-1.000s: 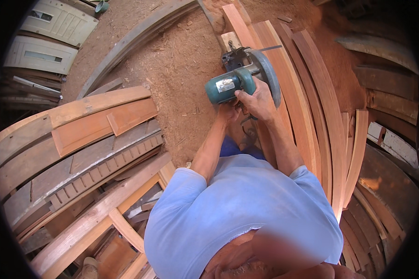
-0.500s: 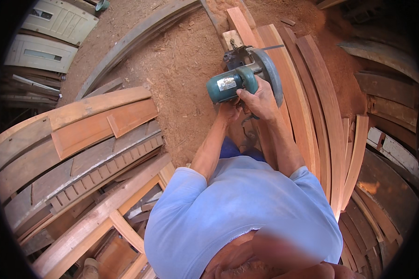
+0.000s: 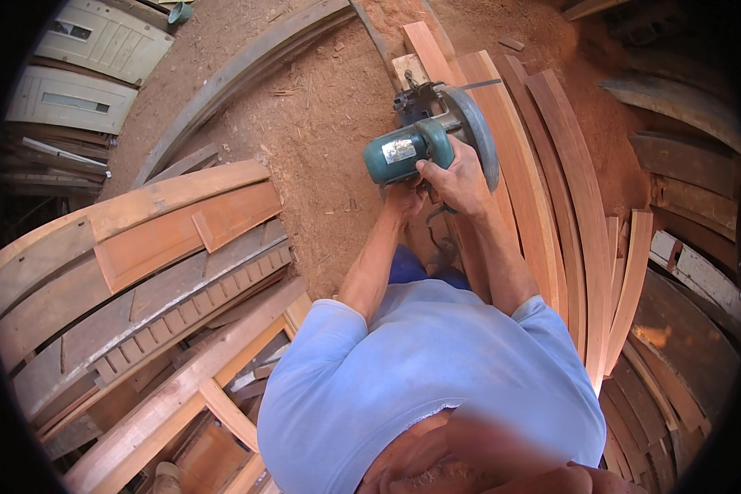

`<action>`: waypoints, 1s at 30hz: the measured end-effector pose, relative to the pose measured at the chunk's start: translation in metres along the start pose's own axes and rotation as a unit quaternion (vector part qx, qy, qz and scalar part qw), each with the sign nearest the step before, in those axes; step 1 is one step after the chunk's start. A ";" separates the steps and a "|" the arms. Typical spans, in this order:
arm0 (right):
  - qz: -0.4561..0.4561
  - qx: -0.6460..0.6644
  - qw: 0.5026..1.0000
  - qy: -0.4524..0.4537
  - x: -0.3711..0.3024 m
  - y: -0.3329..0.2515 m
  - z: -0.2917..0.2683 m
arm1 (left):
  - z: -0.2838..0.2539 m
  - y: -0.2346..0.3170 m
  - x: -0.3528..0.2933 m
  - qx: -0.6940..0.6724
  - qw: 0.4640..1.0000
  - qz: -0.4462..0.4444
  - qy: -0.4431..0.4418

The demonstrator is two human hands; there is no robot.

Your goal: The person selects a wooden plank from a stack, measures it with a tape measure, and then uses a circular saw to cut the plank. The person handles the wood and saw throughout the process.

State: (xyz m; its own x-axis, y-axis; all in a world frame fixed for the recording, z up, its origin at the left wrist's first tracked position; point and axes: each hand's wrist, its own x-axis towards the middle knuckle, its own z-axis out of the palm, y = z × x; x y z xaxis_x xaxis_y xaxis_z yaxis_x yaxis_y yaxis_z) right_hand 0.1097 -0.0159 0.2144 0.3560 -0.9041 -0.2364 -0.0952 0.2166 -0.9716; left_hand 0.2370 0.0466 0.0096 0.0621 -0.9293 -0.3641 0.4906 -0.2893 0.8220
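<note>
A teal circular saw (image 3: 393,158) with a grey blade guard (image 3: 474,136) rests over reddish boards ahead of me. My right hand (image 3: 461,177) is wrapped round its rear handle, the thumb lying across the top. Close under the motor housing, my left hand (image 3: 405,200) is curled against the saw near the handle; the saw body hides most of its fingers. Long reddish planks (image 3: 510,165) run beneath and beside the guard. Below the handle hangs a dark cord (image 3: 438,229). The blade itself is out of sight.
Stacked boards and panels (image 3: 140,247) fill the left, with a wooden frame (image 3: 222,403) nearer me. More planks (image 3: 580,181) and dark timber (image 3: 683,346) lie on the right. A curved grey beam (image 3: 222,78) crosses the sawdust-covered ground (image 3: 321,123). Pale doors (image 3: 70,95) stand far left.
</note>
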 end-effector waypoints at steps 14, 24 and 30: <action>-0.007 0.006 1.000 0.010 0.028 -0.011 0.001 | 0.002 0.025 0.018 0.033 0.999 0.020 0.007; -0.031 -0.002 1.000 0.006 0.048 -0.015 0.005 | -0.001 0.036 0.035 -0.227 0.973 -0.031 -0.009; -0.011 0.039 0.999 0.011 0.062 -0.011 0.008 | -0.005 0.046 0.047 -0.233 0.971 -0.042 -0.043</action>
State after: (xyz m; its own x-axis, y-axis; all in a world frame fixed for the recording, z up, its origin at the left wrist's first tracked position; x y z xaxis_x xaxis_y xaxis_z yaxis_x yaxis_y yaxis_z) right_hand 0.1402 -0.0715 0.2105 0.3369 -0.9164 -0.2159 -0.0138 0.2245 -0.9744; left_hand 0.2668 -0.0089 0.0281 -0.0578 -0.9288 -0.3660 0.8317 -0.2476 0.4970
